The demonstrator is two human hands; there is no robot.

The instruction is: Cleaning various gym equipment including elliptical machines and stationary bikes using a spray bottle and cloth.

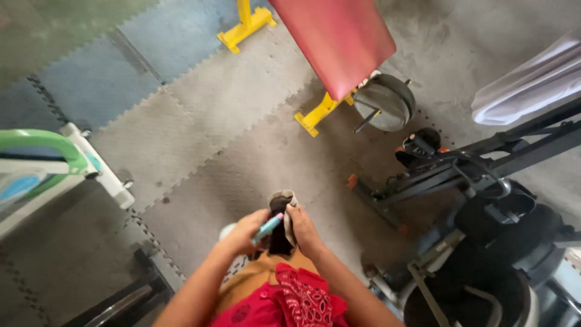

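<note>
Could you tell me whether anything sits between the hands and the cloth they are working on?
Nothing visible does. The right hand grips the cloth directly, and the left hand, holding a teal pen-like thing, presses against it too.

place: gym | signs: foam floor mats (pixel 200 115), red padded bench (pixel 339 42), weight plate (pixel 384 103), exercise bike (pixel 484 200)
</note>
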